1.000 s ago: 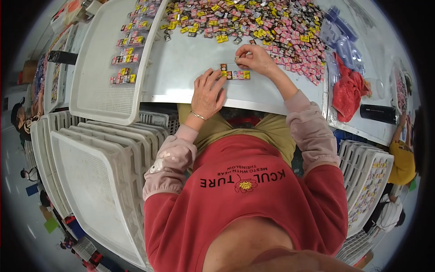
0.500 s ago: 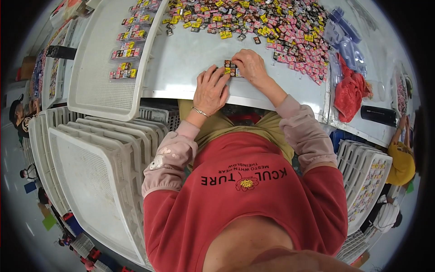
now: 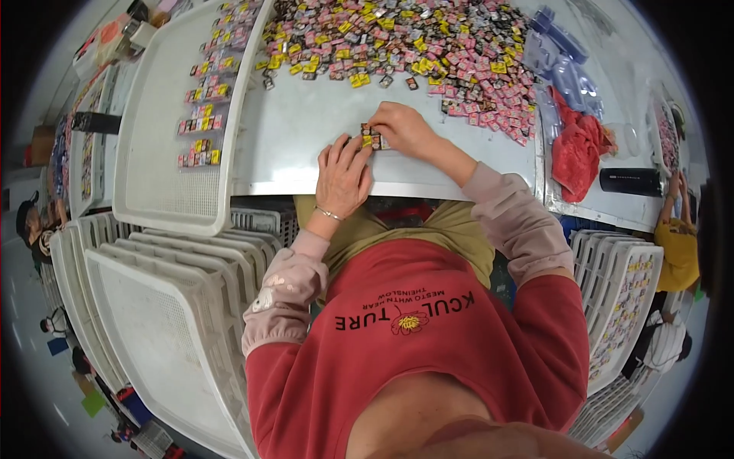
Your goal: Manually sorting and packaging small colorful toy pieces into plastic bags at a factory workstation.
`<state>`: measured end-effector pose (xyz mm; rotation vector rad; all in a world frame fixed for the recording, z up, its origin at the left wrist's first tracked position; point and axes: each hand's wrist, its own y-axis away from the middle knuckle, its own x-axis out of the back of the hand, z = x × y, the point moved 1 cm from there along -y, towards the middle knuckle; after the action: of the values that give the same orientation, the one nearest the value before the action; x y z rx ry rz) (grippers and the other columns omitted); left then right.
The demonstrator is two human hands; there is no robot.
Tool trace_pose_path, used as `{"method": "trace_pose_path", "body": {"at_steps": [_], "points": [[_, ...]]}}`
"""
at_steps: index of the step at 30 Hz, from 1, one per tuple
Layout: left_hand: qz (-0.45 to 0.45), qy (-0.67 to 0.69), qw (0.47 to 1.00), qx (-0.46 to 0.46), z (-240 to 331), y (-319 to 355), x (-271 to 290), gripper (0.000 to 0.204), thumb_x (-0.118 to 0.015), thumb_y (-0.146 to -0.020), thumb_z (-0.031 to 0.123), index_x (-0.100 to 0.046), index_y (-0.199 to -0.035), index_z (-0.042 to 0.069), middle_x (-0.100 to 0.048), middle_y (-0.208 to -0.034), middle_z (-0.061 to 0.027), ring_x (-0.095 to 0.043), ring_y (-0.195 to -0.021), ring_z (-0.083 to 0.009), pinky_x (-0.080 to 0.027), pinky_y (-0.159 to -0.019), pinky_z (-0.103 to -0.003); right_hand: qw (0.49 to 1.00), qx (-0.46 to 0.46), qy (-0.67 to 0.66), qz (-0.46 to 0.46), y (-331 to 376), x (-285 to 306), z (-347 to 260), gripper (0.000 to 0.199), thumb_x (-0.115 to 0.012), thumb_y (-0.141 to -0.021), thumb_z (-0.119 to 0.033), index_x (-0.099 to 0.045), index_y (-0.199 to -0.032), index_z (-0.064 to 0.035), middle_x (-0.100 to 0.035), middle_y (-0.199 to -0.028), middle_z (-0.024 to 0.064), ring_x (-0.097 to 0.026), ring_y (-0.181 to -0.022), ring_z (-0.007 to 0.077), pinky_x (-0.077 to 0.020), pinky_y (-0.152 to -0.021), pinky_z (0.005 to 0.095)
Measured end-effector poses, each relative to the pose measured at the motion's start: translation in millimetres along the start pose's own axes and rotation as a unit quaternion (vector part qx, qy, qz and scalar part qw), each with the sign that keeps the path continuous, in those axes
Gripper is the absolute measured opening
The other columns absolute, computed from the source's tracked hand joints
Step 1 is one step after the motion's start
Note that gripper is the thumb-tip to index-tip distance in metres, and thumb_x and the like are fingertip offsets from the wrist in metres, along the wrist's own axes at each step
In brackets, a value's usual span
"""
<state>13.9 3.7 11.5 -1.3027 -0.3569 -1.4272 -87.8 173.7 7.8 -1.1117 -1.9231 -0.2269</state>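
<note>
A compact group of small printed blocks (image 3: 371,138), yellow, black and pink, lies on the pale worktable between my two hands. My left hand (image 3: 344,177), with a bracelet at the wrist, reaches up to its left side; its fingers are stretched out and slightly apart, fingertips touching the group's edge. From the right, my right hand (image 3: 404,128) bends over the group with thumb and fingers pinched at its upper right. The pinched piece is mostly covered by the fingers. Whether a clear holder lies under the group, I cannot tell.
Loose small blocks (image 3: 459,65) form a big heap on the far side. At left a white tray (image 3: 157,130) carries rows of block groups in clear holders. More trays (image 3: 153,321) stand stacked beside me. A red cloth (image 3: 577,149) and clear plastic holders (image 3: 573,73) lie at right.
The whole view has shifted, so the table sits slightly lower and further left. Both hands stay at the block group, the right one still pinching at its upper right.
</note>
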Motion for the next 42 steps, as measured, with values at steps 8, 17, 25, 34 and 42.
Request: {"method": "trace_pose_path", "body": {"at_steps": [8, 17, 25, 34, 42], "points": [[0.014, 0.011, 1.000, -0.005, 1.2, -5.8, -0.4, 0.042, -0.061, -0.075, 0.009, -0.058, -0.117, 0.006, -0.053, -0.125, -0.0102, -0.045, -0.121, -0.0324, -0.035, -0.098, -0.044, 0.955, -0.096, 0.216, 0.179, -22.3, 78.2, 86.3, 0.027, -0.062, -0.079, -0.006, -0.065, -0.105, -0.0056, -0.061, -0.094, 0.0116, -0.058, -0.090, 0.0312, -0.0482, -0.081, 0.0394], [0.008, -0.002, 1.000, 0.004, 1.3, -2.6, 1.7, 0.040, -0.062, -0.075, 0.009, -0.058, -0.115, 0.006, -0.054, -0.124, -0.0104, -0.045, -0.121, -0.0322, -0.036, -0.096, -0.044, 0.939, -0.164, 0.272, 0.135, -31.9, 131.2, 100.8, 0.031, -0.062, -0.076, -0.011, -0.065, -0.106, -0.0083, -0.064, -0.096, 0.0142, -0.062, -0.090, 0.0339, -0.0508, -0.077, 0.0437], [0.004, 0.015, 1.000, 0.016, 3.4, -3.3, -1.2, 0.042, -0.062, -0.075, 0.010, -0.057, -0.116, 0.005, -0.052, -0.124, -0.0129, -0.046, -0.120, -0.0337, -0.036, -0.097, -0.045, 0.957, -0.092, 0.256, 0.102, -100.9, 82.9, 125.7, 0.028, -0.065, -0.077, -0.014, -0.067, -0.105, -0.0114, -0.063, -0.095, 0.0149, -0.060, -0.093, 0.0348, -0.0493, -0.083, 0.0431], [0.034, 0.011, 0.999, 0.013, -3.5, -3.3, -1.4, 0.045, -0.063, -0.075, 0.012, -0.056, -0.118, 0.004, -0.050, -0.125, -0.0147, -0.044, -0.121, -0.0345, -0.036, -0.098, -0.045, 0.965, -0.079, 0.219, 0.119, -91.9, 96.2, 140.9, 0.019, -0.064, -0.070, -0.014, -0.067, -0.087, -0.0038, -0.063, -0.094, 0.0234, -0.061, -0.088, 0.0400, -0.0502, -0.078, 0.0425], [0.037, 0.022, 0.998, 0.036, -4.1, -0.9, -2.6, 0.048, -0.064, -0.079, 0.021, -0.054, -0.123, 0.006, -0.049, -0.130, -0.0108, -0.042, -0.124, -0.0341, -0.033, -0.100, -0.047, 0.986, -0.049, -0.160, -0.014, -19.2, 64.6, 44.4, 0.024, -0.072, -0.079, -0.013, -0.066, -0.100, -0.0047, -0.065, -0.087, 0.0028, -0.059, -0.075, 0.0089, -0.0491, -0.066, 0.0254]]}}
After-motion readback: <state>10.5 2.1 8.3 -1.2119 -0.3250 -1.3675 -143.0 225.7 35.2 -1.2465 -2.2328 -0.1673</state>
